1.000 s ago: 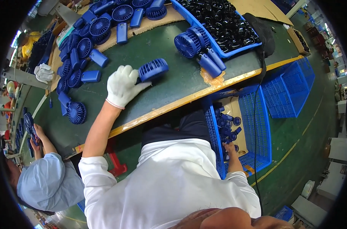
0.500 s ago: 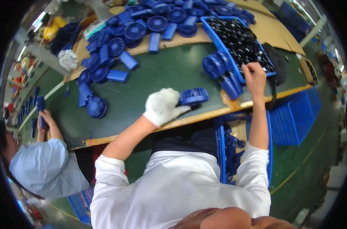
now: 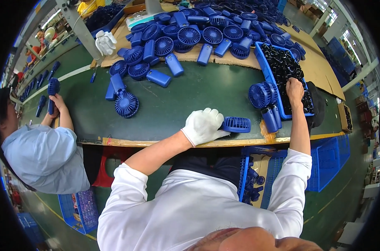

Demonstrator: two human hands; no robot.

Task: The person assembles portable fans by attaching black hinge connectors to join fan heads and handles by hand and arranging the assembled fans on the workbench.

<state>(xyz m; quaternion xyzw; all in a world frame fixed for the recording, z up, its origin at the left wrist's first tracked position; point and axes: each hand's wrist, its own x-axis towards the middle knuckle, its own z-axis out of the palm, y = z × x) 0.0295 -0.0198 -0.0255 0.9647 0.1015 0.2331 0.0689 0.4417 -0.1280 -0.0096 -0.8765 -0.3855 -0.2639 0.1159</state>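
My left hand (image 3: 204, 126), in a white glove, is closed round a blue handheld fan near the table's front edge. The caged round head of this handheld fan (image 3: 237, 124) sticks out to the right of the thumb; its handle is hidden by the glove. My bare right hand (image 3: 295, 90) reaches into a blue tray (image 3: 272, 77) heaped with small shiny black parts (image 3: 285, 69). Its fingers are curled down among them, and whatever the fingertips hold is hidden. Just left of the tray lie further blue fans (image 3: 261, 95), their handles (image 3: 270, 119) toward me.
A big pile of blue fans (image 3: 190, 36) covers cardboard at the back of the green table (image 3: 190, 92). A white glove (image 3: 105, 42) hangs on a post. At the left a co-worker (image 3: 41, 157) holds a fan. Blue crates (image 3: 330, 159) stand below the table's edge.
My right hand has gone from above the tray's near end down into the black parts. My left hand still grips the fan. The whole view has shifted.
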